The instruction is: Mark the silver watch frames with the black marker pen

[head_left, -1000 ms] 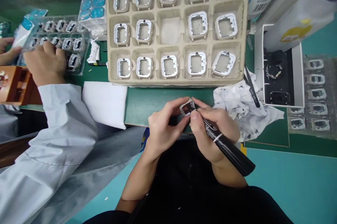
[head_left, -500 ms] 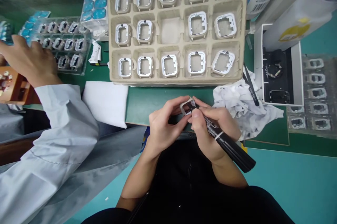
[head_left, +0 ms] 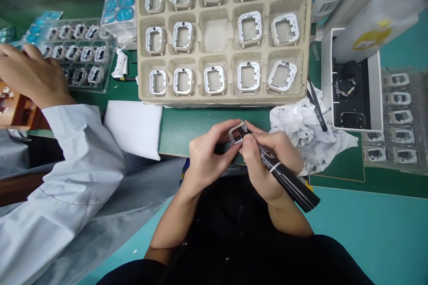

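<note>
My left hand (head_left: 205, 158) pinches a small white square frame (head_left: 236, 133) at the near edge of the green mat. My right hand (head_left: 267, 160) grips a black marker pen (head_left: 287, 181), its tip set against the inside of the frame. Just beyond my hands lies a beige pulp tray (head_left: 222, 97) with several identical white frames in its cells; the middle cell is empty.
A crumpled white cloth (head_left: 304, 129) lies right of my hands, beside a white box with a black fixture (head_left: 352, 93). Clear trays of parts (head_left: 397, 115) sit far right and far left (head_left: 78, 53). A co-worker's hand (head_left: 30, 77) and pale sleeve (head_left: 67, 178) occupy the left. A white pad (head_left: 133, 129) lies near.
The co-worker's hand has moved left off the clear tray. My hands with the frame and marker have stayed in place, shifting slightly upward in view.
</note>
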### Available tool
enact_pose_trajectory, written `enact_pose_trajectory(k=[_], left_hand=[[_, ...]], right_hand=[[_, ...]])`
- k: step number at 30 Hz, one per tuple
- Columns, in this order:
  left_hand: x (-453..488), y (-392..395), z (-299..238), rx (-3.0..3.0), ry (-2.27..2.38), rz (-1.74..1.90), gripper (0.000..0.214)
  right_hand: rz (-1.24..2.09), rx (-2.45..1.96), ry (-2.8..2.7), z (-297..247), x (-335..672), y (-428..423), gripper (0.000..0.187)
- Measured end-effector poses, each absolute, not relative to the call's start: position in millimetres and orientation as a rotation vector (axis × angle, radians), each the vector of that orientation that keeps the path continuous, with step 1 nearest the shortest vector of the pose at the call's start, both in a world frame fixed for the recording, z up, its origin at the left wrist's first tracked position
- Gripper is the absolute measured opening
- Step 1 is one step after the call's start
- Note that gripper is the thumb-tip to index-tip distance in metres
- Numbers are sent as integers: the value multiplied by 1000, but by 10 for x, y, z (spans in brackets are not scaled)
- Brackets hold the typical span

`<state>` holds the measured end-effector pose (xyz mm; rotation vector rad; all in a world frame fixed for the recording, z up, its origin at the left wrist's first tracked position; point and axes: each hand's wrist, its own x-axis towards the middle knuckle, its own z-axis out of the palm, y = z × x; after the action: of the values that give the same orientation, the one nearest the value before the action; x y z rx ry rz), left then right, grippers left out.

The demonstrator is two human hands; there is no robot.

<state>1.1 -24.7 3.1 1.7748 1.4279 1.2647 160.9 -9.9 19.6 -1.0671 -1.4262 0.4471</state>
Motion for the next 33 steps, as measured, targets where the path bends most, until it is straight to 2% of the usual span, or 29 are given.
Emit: enact_pose_trajectory(k=[7,19,25,29,33], left_hand=[[-15,-187,77,1555,1316,1250,51],[-61,-162,148,1437,1285,1200,61],[-97,-123,149,1394,1248,1179,63],[-121,-98,136,1378,1154,1185,57],[-153,-89,112,1350,1108,1149,56]], right_hand=[[524,-1035,-1317,125,1598,-131,11],[557,-1036,-1313,54,1608,-154,7],[643,-1073,-1323,82,1688,-206,18],[641,-1005,-1363,135,1712,-176,14],[650,-855,-1354,165,1711,-121,25]])
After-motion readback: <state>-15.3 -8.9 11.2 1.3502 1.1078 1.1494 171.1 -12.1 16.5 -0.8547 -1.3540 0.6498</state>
